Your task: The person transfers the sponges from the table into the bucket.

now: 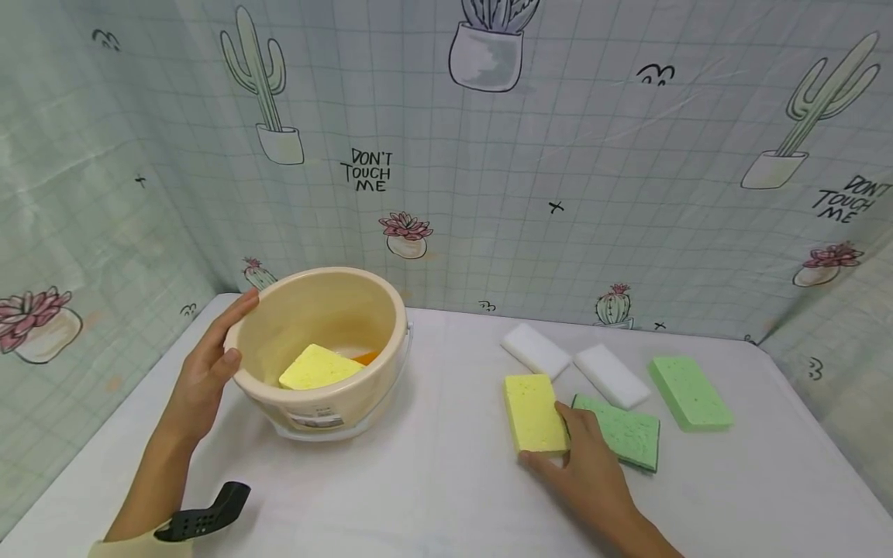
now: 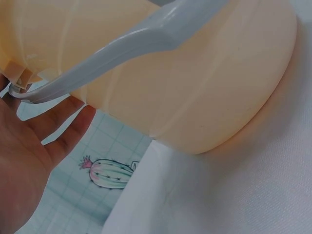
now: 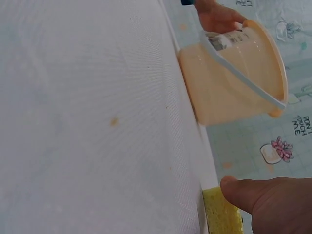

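Observation:
My left hand [image 1: 202, 372] rests against the left side of a cream bucket [image 1: 380, 387], its fingers fairly straight along the outer wall near the rim. Inside the bucket lie a yellow sponge [image 1: 321, 368] and an orange piece [image 1: 366, 358], mostly hidden. On the white table, my right hand [image 1: 593, 473] pinches another yellow sponge [image 1: 533, 415] by its near and right edges, thumb at the near edge. In the right wrist view, the thumb [image 3: 243, 192] presses over that sponge's end. A green sponge with a dark underside [image 1: 624, 430] lies just right of the hand.
Two white sponges [image 1: 536, 350] [image 1: 612, 376] lie behind the green one, and a lighter green sponge [image 1: 691, 394] sits farther right. The bucket's pale handle [image 2: 117, 51] hangs down its side. A patterned cloth [image 1: 488, 178] stands behind the white table [image 1: 453, 496].

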`<move>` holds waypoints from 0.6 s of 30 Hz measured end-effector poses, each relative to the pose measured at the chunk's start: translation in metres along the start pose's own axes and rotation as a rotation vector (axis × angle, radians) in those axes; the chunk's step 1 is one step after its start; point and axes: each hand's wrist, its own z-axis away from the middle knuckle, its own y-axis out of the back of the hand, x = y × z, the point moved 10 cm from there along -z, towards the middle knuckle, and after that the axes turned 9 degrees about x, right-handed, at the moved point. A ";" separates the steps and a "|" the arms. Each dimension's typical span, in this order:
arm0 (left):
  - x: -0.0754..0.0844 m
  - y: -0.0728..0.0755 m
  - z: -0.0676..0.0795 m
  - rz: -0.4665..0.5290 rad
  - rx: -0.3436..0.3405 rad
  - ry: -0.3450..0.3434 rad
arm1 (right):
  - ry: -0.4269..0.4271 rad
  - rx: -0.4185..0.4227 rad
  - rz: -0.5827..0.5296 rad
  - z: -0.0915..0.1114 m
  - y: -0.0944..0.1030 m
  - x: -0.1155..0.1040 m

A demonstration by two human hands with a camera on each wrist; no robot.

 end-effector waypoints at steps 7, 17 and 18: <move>-0.001 0.003 0.001 -0.050 0.015 0.022 | 0.071 0.043 -0.029 -0.001 0.000 -0.008; -0.004 0.002 0.001 -0.084 0.023 0.047 | 0.020 -0.013 -0.133 0.000 -0.009 -0.010; -0.004 0.002 0.000 -0.089 0.025 0.051 | 0.012 -0.012 -0.139 0.000 -0.009 -0.010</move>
